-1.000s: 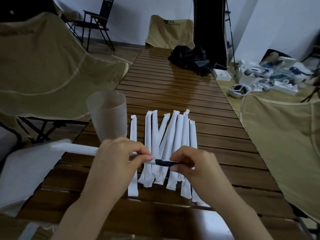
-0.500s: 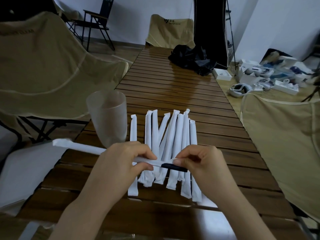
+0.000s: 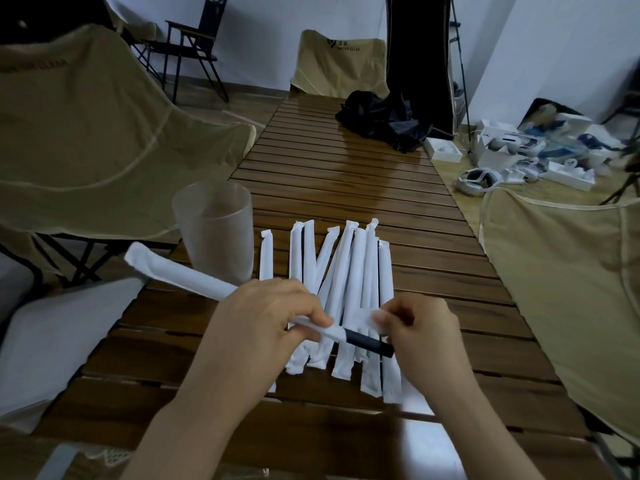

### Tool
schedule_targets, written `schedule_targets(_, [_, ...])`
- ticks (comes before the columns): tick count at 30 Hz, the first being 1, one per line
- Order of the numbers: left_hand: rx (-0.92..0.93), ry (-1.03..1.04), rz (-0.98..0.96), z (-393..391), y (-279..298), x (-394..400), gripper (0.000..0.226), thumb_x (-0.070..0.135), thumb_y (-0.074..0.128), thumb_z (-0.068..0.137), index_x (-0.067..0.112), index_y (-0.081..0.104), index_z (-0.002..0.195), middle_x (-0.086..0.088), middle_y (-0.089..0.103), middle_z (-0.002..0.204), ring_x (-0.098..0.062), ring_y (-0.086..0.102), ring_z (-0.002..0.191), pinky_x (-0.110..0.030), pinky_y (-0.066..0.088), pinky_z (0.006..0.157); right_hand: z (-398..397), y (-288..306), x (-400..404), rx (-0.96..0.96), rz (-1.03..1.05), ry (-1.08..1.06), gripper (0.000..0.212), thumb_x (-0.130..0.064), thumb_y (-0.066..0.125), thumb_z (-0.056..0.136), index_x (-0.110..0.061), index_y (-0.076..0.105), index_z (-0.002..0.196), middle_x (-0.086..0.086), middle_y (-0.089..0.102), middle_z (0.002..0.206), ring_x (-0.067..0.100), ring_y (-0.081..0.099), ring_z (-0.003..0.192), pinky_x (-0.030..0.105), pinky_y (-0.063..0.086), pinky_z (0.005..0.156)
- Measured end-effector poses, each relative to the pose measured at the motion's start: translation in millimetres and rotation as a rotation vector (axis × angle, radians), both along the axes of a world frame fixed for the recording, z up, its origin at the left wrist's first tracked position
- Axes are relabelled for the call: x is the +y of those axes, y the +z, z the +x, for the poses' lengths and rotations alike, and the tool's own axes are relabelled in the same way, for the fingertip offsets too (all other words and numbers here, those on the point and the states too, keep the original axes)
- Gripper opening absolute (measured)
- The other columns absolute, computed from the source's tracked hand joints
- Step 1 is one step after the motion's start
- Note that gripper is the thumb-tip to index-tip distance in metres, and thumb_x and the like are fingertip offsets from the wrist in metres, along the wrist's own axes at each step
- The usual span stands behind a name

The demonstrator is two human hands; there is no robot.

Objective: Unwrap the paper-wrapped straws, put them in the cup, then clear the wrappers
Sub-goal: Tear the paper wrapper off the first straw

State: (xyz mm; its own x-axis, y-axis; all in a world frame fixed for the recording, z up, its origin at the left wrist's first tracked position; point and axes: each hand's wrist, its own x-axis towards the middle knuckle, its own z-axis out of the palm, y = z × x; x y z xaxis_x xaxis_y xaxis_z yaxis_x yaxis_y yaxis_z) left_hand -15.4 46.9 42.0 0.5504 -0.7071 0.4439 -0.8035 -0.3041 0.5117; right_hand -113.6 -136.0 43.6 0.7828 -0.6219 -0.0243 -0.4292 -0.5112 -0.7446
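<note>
Above the worktop [image 3: 346,168], the left hand [image 3: 263,327] grips a wrapped straw [image 3: 180,271]; right hand [image 3: 426,337] fingers pinch its torn wrapper end [image 3: 363,318].

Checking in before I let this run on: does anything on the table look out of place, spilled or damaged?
Nothing stands out. The cup stands upright and empty, the wrapped straws lie in a loose row on the table, and the left hand and right hand are tearing one wrapper off a black straw.
</note>
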Motion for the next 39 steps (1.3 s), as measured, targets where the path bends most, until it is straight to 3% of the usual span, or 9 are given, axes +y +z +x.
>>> schedule_targets(3, [0.026,0.081,-0.002,7.6,1.4,10.9,0.010,0.039,0.063,0.077,0.037,0.064,0.087,0.023,0.060,0.080,0.009,0.058,0.077,-0.036,0.057,0.067,-7.2,-0.6,-22.1,0.023,-0.130,-0.198,0.014,-0.021,0.062,0.090,-0.016,0.063,0.077,-0.001,0.061,0.070,0.008,0.058,0.062,0.017,0.039,0.049])
schedule_targets(8, [0.072,0.231,0.127,-3.0,7.3,18.5,0.016,0.033,0.072,0.080,0.040,0.072,0.094,0.022,0.066,0.085,0.000,0.059,0.078,-0.009,0.041,0.071,-13.0,-2.7,-39.5,-0.004,-0.171,-0.238,0.004,-0.014,0.069,0.085,-0.017,0.067,0.088,0.002,0.067,0.082,0.006,0.057,0.068,0.014,0.036,0.051])
schedule_targets(11, [0.089,0.241,0.150,-3.7,4.9,12.2,0.012,0.039,0.066,0.083,0.045,0.068,0.093,0.027,0.061,0.081,0.004,0.057,0.076,-0.012,0.042,0.068,-8.3,-14.1,-33.8,0.097,-0.180,-0.240,0.023,-0.018,0.069,0.085,-0.013,0.063,0.106,0.004,0.064,0.097,0.016,0.058,0.080,0.023,0.043,0.061])
schedule_targets(15, [0.118,0.243,0.157,-5.8,2.3,11.2,0.014,0.042,0.062,0.085,0.044,0.068,0.097,0.027,0.061,0.082,0.004,0.058,0.078,-0.008,0.037,0.068,-5.9,-5.2,-16.1,-0.063,-0.366,-0.035,0.021,-0.020,0.060,0.090,-0.022,0.062,0.110,-0.004,0.053,0.110,0.016,0.055,0.100,0.026,0.047,0.078])
schedule_targets(19, [0.140,0.246,0.182,-2.0,1.0,12.6,0.015,0.037,0.065,0.085,0.042,0.069,0.098,0.028,0.060,0.084,0.005,0.056,0.079,-0.007,0.035,0.069,0.0,23.7,11.8,-0.126,0.003,0.353,0.015,-0.033,0.060,0.089,-0.032,0.064,0.103,-0.016,0.065,0.092,0.003,0.061,0.084,0.021,0.053,0.071])
schedule_targets(22, [0.152,0.227,0.178,-1.4,2.9,13.3,0.015,0.033,0.066,0.086,0.042,0.069,0.097,0.027,0.060,0.086,0.005,0.056,0.082,-0.004,0.034,0.068,4.6,19.5,18.9,-0.027,-0.157,0.436,0.016,-0.033,0.068,0.082,-0.033,0.065,0.098,-0.018,0.060,0.095,0.001,0.055,0.086,0.017,0.049,0.075])
schedule_targets(27, [0.182,0.167,0.167,-4.2,2.8,10.5,0.013,0.039,0.063,0.086,0.046,0.067,0.096,0.030,0.060,0.082,0.008,0.054,0.091,-0.007,0.038,0.070,4.8,8.8,14.5,-0.070,-0.307,0.457,0.015,-0.031,0.072,0.081,-0.034,0.068,0.095,-0.019,0.060,0.093,0.001,0.049,0.090,0.016,0.040,0.077])
schedule_targets(32, [0.172,0.111,0.079,-8.0,6.8,5.1,0.014,0.036,0.068,0.084,0.029,0.070,0.096,0.017,0.070,0.087,0.000,0.061,0.092,-0.002,0.044,0.071,6.8,5.8,19.8,-0.236,-0.383,0.490,0.012,-0.018,0.076,0.078,-0.026,0.073,0.087,-0.014,0.067,0.080,0.006,0.058,0.077,0.029,0.053,0.071])
schedule_targets(39, [0.081,0.176,0.069,2.4,2.3,14.3,0.025,0.059,0.055,0.078,0.044,0.072,0.090,0.028,0.065,0.074,0.003,0.061,0.081,-0.016,0.050,0.065,5.1,6.3,15.8,-0.298,-0.367,0.423,0.009,-0.017,0.076,0.077,-0.025,0.074,0.082,-0.014,0.067,0.077,0.003,0.060,0.073,0.027,0.055,0.070])
